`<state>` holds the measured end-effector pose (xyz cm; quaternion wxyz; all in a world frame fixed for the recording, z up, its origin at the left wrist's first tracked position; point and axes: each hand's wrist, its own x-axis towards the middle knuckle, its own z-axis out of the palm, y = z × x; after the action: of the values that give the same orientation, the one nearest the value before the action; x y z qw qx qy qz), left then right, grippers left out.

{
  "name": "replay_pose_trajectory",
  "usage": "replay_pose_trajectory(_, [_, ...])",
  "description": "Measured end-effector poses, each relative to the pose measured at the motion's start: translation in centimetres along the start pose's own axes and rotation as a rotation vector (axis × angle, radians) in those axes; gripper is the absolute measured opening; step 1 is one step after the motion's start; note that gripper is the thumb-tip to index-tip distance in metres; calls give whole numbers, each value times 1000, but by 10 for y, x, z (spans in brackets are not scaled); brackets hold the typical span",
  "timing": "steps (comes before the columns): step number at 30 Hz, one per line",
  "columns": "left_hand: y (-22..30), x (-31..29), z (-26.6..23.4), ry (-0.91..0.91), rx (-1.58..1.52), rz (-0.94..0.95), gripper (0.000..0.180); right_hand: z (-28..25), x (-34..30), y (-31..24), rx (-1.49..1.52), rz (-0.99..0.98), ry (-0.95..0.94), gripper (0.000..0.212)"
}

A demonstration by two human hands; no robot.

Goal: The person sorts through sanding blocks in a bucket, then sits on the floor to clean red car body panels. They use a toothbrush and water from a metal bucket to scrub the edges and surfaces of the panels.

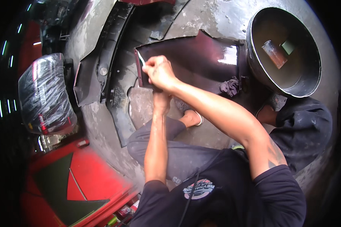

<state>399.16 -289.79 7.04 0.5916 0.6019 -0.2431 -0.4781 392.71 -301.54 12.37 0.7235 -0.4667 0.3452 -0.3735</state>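
Observation:
A dark maroon car body panel [193, 56] lies in front of me, glossy toward its right side. My right hand [160, 72] is at the panel's left end, its fingers pinched on a thin sheet of sandpaper [141, 58] with a pale edge and a green face. The sheet stands tilted against the panel's left edge. Below it, my left hand [161, 101] is at the panel's near left corner. My right wrist and the panel hide its fingers, so its grip does not show. A crumpled purplish-grey rag [230, 87] rests on the panel's near right corner.
A round black tub [254, 62] with murky water stands at the right; a brownish piece [274, 55] and a green piece [288, 47] lie in it. Long dark car parts [115, 49] lie at the left. Beyond are a plastic-wrapped object [45, 94] and a red panel [98, 170].

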Motion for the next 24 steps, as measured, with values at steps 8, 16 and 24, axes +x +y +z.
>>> replay_pose_trajectory(8, [4,-20,35,251,31,-70,44,-33,-5,34,-392,-382,-120,18])
replay_pose_trajectory(16, [-20,-27,4,350,34,-3,30,-123,24,104,-748,-149,175,14])
replay_pose_trajectory(24, [54,-42,64,482,487,378,23,-276,-27,180,-1107,48,172,20])
